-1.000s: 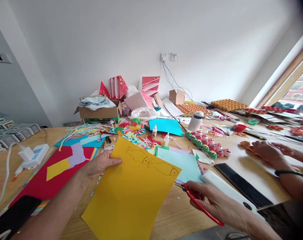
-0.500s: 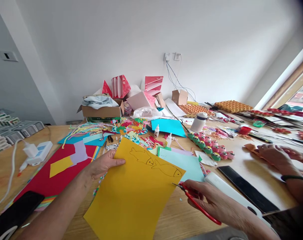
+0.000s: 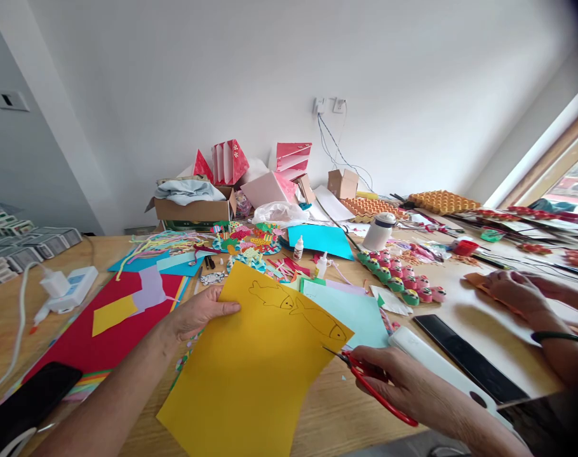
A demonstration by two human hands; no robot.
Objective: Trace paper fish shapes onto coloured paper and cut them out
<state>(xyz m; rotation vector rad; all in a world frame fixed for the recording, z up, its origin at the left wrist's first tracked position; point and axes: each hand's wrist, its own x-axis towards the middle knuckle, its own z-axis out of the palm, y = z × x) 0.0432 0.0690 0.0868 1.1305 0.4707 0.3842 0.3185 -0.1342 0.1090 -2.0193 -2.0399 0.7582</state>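
Note:
My left hand (image 3: 198,312) pinches the left edge of a yellow sheet of paper (image 3: 251,374) and holds it tilted above the wooden table (image 3: 331,412). Two fish outlines (image 3: 298,308) are drawn near the sheet's top corner. My right hand (image 3: 403,384) grips red-handled scissors (image 3: 369,384), whose blade tips touch the sheet's right edge just below the fish.
Another person's hands (image 3: 517,289) rest on orange paper at the right. A black phone (image 3: 25,403) lies near left, red card (image 3: 103,330) beyond it, a black ruler (image 3: 465,358) and white case (image 3: 432,362) right. Coloured scraps, glue bottles (image 3: 298,249), painted egg-carton pieces (image 3: 398,279) and boxes crowd the far table.
The scissors in my right hand have moved left until the blades meet the yellow sheet's right edge. My left hand still holds the sheet in about the same place.

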